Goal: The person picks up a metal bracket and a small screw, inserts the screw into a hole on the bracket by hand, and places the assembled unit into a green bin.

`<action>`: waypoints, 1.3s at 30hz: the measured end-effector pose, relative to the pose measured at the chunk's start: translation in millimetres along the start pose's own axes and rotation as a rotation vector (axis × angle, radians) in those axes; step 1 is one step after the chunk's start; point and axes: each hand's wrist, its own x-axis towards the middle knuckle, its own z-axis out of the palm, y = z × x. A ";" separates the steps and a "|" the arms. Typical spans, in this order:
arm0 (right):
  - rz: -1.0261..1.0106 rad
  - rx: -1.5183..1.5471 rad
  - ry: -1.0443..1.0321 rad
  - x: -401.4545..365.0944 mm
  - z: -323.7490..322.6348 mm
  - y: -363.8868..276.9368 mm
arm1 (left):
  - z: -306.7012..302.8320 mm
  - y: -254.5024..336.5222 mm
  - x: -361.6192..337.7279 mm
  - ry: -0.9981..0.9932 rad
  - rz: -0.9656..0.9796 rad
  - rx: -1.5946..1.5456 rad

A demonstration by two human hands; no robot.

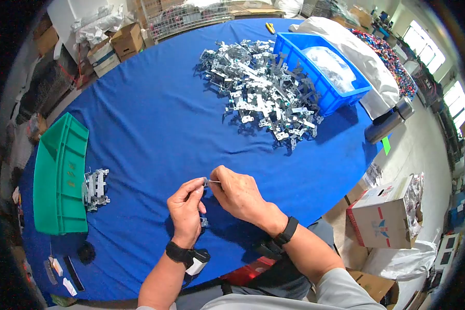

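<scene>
My left hand (186,212) is closed around a small metal bracket (204,222), whose two ends stick out at the fingertips and beside the palm. Pinched in my right hand (240,194) is a thin metal rod-like piece (214,181), its tip touching or very near the bracket's upper end. Most of that piece is hidden by the fingers, so its kind does not show. Beyond my hands lies a large heap of similar metal brackets (258,88). To the left, a small row of brackets (95,189) lies against a green plastic crate (62,175).
A blue bin (325,93) holding a clear plastic bag stands beside the heap, with a steel bottle (390,121) to its right. A yellow-handled cutter (270,28) lies at the far edge. Several small flat items, including a black strip (74,274), lie at lower left on the blue cloth (139,113).
</scene>
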 end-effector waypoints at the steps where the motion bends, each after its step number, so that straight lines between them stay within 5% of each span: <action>1: 0.001 -0.012 -0.024 0.1 -0.2 0.4 | 0.3 -0.5 0.4 0.002 -0.002 -0.003; 26: 0.084 -0.193 -0.152 1.0 2.4 0.0 | 3.0 0.5 0.0 -0.017 0.047 -0.005; 39: 0.056 -0.052 -0.041 1.5 -0.9 0.8 | 1.6 0.9 -0.1 -0.012 0.054 0.016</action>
